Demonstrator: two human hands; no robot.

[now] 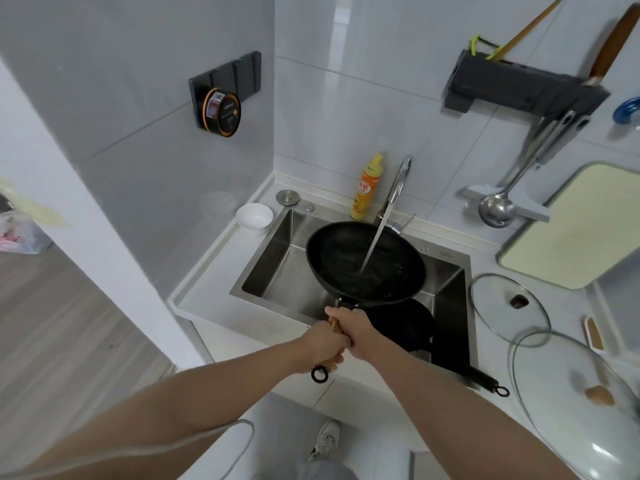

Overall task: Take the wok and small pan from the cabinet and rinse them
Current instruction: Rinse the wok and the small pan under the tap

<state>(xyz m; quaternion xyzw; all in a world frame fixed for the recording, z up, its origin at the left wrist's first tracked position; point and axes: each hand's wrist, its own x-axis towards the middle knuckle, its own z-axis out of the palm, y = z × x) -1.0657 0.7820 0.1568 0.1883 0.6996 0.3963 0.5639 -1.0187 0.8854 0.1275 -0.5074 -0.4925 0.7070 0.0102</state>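
Step in hand: rinsing of large black round metal wok [365, 261], held over stainless-steel sink [273, 268] under running stream from chrome gooseneck faucet [398, 183].
Left grip: left hand [320, 344] wrapped around wooden wok handle [334, 358], at the rear portion near the black hanging ring.
Right grip: right hand [353, 329] wrapped around the same handle, ahead of the left, just behind the wok rim.
Wok position: bowl raised above the sink basin, toward the far edge of the sink; water striking the interior right of centre.
Key relation: wok bowl lying straight ahead of both grips, away from the body; long axis of handle running from near bench edge toward faucet; right hand nearer the bowl, left hand nearer the handle end.
Small pan position: small black round pan [401, 327] resting in the sink at the near right corner, partly under the wok; its long black handle [474, 375] projecting over the near right sink edge.
Progress estimate: both vessels out of the cabinet; wok rinse under way; small pan apparently not yet rinsed.
Next move requirement: tilting or swirling about the handle axis, with the right hand bearing most of the load.
Risk: spill over the near sink edge; wok underside striking the pan below.
Bench, right of sink: two glass lids [509, 306].
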